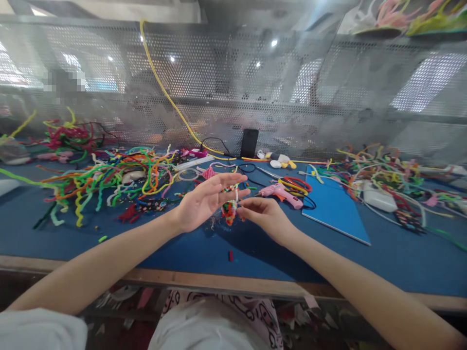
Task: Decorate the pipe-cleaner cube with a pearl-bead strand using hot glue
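My left hand (204, 200) is held palm up above the blue table (175, 243), fingers spread and pointing right, with nothing gripped in it. Just under its fingertips hangs a small multicoloured pipe-cleaner piece (229, 210) in red, green and orange, with a white bit at its top. My right hand (264, 214) pinches this piece from the right side with thumb and fingers. The two hands nearly touch at the piece.
A pink glue gun (282, 193) lies right of my hands, beside a blue sheet (333, 204). Heaps of coloured pipe cleaners (109, 177) cover the left, with another pipe-cleaner heap (386, 177) on the right. A dark phone (249, 143) leans against the perforated back wall. A yellow cable (164, 87) runs upward.
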The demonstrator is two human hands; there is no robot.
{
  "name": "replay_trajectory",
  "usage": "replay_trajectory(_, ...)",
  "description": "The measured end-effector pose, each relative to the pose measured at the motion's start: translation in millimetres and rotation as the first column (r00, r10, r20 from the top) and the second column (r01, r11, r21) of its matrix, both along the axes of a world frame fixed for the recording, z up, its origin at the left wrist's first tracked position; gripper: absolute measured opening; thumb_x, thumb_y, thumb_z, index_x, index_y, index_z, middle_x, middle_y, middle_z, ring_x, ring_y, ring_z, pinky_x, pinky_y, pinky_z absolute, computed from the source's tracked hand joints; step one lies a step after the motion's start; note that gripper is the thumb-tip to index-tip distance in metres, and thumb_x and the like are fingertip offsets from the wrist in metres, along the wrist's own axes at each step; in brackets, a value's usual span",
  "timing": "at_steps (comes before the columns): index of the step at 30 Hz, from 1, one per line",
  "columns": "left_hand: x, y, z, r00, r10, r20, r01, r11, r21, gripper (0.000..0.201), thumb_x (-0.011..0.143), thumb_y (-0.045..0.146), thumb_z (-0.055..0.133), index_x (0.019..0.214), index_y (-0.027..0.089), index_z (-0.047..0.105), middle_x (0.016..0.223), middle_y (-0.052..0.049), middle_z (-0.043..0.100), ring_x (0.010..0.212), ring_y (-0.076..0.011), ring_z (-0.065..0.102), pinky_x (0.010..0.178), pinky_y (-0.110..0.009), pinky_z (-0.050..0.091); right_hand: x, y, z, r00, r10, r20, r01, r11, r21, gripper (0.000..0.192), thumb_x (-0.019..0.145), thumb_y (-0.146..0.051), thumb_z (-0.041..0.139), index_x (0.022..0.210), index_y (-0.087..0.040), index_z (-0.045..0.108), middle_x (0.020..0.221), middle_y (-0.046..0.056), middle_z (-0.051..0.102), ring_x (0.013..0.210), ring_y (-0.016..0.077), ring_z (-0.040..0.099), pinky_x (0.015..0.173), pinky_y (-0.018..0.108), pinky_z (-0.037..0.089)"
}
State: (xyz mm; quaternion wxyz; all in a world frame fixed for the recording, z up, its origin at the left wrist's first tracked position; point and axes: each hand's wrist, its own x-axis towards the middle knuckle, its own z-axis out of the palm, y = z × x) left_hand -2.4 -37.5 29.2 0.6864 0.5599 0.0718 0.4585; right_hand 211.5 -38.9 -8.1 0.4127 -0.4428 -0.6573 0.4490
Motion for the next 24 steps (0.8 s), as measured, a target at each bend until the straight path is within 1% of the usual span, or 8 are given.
replay_trajectory(3,-2.9,2.8,0.5,0.946,0.227,-0.232,-0.197,0.969,0.147,0.037,0.092,0.038,0.058,0.119,0.016,0.067,0.134,-0.012,0.067,0.104,-0.0259,0.073,0.102,-0.044,0.052,2.5,1.9,0.1,0.997,-0.009,0.077,0.009,1.0,-0.009,0.034,0.071,-0.048,0.081,0.082,-0.017,0.077,0.072,0.004,0.074,0.064,0.0154,0.063,0.066,0.031,0.052)
replay_trajectory(5,-8.5,5.8,1.6,0.745,0.516,-0.422,-0.364,0.845,0.392,0.028,0.089,0.033,0.062,0.11,0.016,0.068,0.115,-0.009,0.073,0.084,-0.0187,0.072,0.085,-0.036,0.055,4.9,3.6,-0.1,0.992,-0.011,0.128,0.012,1.0,-0.013,0.031,0.072,-0.046,0.08,0.083,-0.017,0.078,0.072,0.005,0.075,0.063,0.0162,0.065,0.064,0.031,0.053)
replay_trajectory(7,-15.4,9.7,0.4,0.513,0.708,-0.485,-0.368,0.692,0.621,0.017,0.084,0.025,0.065,0.098,0.017,0.07,0.104,-0.007,0.075,0.078,-0.0163,0.067,0.074,-0.03,0.053,7.8,5.6,-0.9,0.984,-0.011,0.178,0.013,1.0,-0.011,0.028,0.073,-0.042,0.078,0.084,-0.016,0.079,0.074,0.005,0.077,0.063,0.0169,0.066,0.064,0.031,0.054)
replay_trajectory(9,-21.0,13.6,-4.6,0.426,0.711,-0.559,-0.257,0.688,0.679,0.014,0.079,0.018,0.065,0.091,0.016,0.072,0.095,-0.006,0.076,0.076,-0.0158,0.067,0.071,-0.028,0.052,10.7,7.5,-2.1,0.974,-0.005,0.227,0.006,1.0,-0.003,0.026,0.074,-0.04,0.076,0.085,-0.016,0.079,0.074,0.006,0.077,0.063,0.0179,0.067,0.064,0.031,0.054)
replay_trajectory(13,-21.0,15.9,-21.8,0.477,0.49,-0.73,-0.09,0.853,0.514,0.026,0.077,0.019,0.071,0.102,0.014,0.076,0.09,-0.005,0.08,0.073,-0.0154,0.07,0.069,-0.025,0.053,14.1,8.6,-2.6,0.946,0.0,0.325,-0.018,0.999,0.05,0.024,0.076,-0.038,0.074,0.086,-0.017,0.08,0.076,0.007,0.078,0.067,0.0205,0.068,0.065,0.033,0.053)
replay_trajectory(19,-11.3,10.5,-31.1,0.472,0.595,-0.651,-0.13,0.777,0.616,0.016,0.087,0.028,0.068,0.093,0.018,0.08,0.085,-0.002,0.08,0.072,-0.0141,0.069,0.068,-0.024,0.048,15.0,3.7,2.7,0.915,0.012,0.403,-0.146,0.942,0.303,0.024,0.08,-0.033,0.073,0.099,-0.02,0.082,0.088,0.005,0.079,0.077,0.0196,0.069,0.077,0.033,0.053)
replay_trajectory(22,-11.2,12.7,-28.2,0.481,0.505,-0.717,-0.177,0.856,0.485,0.018,0.087,0.03,0.069,0.09,0.015,0.077,0.079,-0.004,0.077,0.069,-0.0146,0.067,0.065,-0.025,0.048,15.8,3.0,5.0,0.93,0.02,0.368,-0.147,0.936,0.319,0.024,0.08,-0.034,0.075,0.099,-0.02,0.082,0.087,0.006,0.079,0.076,0.0194,0.07,0.076,0.033,0.054)
replay_trajectory(24,-12.0,15.2,-27.5,0.598,0.361,-0.715,-0.185,0.931,0.314,0.021,0.086,0.033,0.071,0.094,0.014,0.075,0.083,-0.005,0.077,0.072,-0.0148,0.069,0.069,-0.026,0.052,16.3,3.0,7.0,0.961,0.035,0.276,-0.088,0.979,0.185,0.029,0.078,-0.039,0.078,0.098,-0.019,0.082,0.086,0.007,0.079,0.074,0.0193,0.07,0.073,0.033,0.056)
